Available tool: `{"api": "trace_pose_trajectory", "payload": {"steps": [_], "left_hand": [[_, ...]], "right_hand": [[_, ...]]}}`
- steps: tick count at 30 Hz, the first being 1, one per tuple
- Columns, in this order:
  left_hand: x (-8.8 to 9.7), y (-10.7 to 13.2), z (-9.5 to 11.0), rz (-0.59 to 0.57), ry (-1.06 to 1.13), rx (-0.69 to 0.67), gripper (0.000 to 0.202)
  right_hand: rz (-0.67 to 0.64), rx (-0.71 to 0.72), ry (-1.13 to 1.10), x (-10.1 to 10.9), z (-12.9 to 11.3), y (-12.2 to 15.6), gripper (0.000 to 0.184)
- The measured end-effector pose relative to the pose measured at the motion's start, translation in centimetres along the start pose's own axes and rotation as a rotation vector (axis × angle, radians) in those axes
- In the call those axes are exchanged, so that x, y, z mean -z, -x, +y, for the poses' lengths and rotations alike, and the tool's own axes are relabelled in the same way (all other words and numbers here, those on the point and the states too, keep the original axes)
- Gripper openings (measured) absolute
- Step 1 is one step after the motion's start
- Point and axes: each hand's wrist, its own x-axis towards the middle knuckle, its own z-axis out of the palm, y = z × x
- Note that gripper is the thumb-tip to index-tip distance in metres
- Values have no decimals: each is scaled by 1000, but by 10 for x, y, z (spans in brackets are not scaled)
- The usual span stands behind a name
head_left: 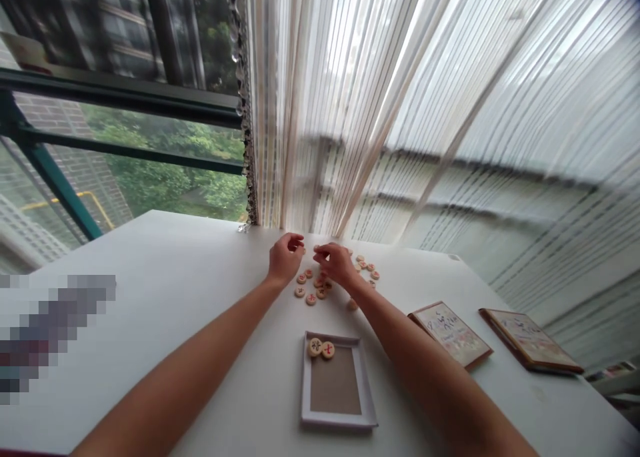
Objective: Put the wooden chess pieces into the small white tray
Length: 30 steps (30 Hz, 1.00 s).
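Two curled hands, left (286,260), right (336,265), grip unclear, over xiangqi pieces (311,287), near a tray (330,418).

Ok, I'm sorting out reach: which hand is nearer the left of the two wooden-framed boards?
The right hand is nearer: it is up the table and to the left of the left wooden-framed board. The left hand is further left still, beyond the right hand.

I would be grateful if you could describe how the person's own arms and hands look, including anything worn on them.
The left hand and right hand are bare, with no gloves. The left forearm and right forearm are also bare, with no sleeves in view, and neither wrist shows a watch or band.
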Motion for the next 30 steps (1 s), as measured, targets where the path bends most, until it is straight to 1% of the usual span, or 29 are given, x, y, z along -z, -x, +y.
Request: {"api": "trace_pose_trajectory", "payload": {"steps": [3,4,7,8,10,12,14,16,23,24,26,30], "left_hand": [[14,23,6,-115,43,-10,22],[19,33,10,-164,66,-6,22],[29,64,23,-322,149,13,29],[30,73,28,-366,175,18,32],[30,89,36,-434,225,29,35],[28,99,42,-473,268,37,35],[26,104,46,-512,296,47,34],[26,108,48,-530,320,57,32],[36,129,50,-507,359,128,19],[37,132,51,-510,348,118,17],[39,137,52,-492,301,51,13],[40,139,53,-423,192,-114,10]], "right_hand": [[47,-55,-262,11,-3,25,37],[51,-72,-356,15,-5,37,35],[45,-109,-637,24,-14,79,47],[29,-122,-719,25,-18,92,49],[2,-155,-848,25,-27,114,47],[-10,-184,-933,22,-34,127,43],[-11,-199,-987,19,-38,134,39],[-7,-201,-1016,16,-39,137,35],[9,-195,-1029,13,-45,158,24],[8,-187,-1022,14,-46,162,21],[9,-161,-1018,15,-49,167,16],[52,-60,-993,16,-53,170,14]]}}
